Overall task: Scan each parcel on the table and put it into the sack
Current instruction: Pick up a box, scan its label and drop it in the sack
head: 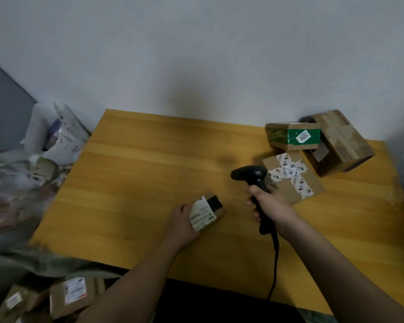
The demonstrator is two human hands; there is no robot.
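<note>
The person stands at a wooden table (131, 183) pushed against a pale wall. The left hand (182, 221) holds a small cardboard parcel (207, 212) low over the near middle of the table, its white shipping label turned up; the palm cups the parcel's left end and the fingers curl underneath it, out of sight, so only the thumb side shows along its edge. The right hand (269, 205) grips the handle of a black barcode scanner (254, 180), fingers wrapped tight round it, with the scanner's head pointing left and sitting above and just to the right of the held parcel. A black cable (275, 264) trails from the handle over the table's near edge. Behind the scanner lies a box with white printed tape (294, 180); farther back a box with green tape (292, 136) rests against a larger brown box (341, 143) at the table's far right corner. Off the table's near left corner sits the sack (33, 262), with several labelled cardboard parcels (72, 294) lying in it. A heap of plastic bags (49, 141) sits to the left of the table.
</note>
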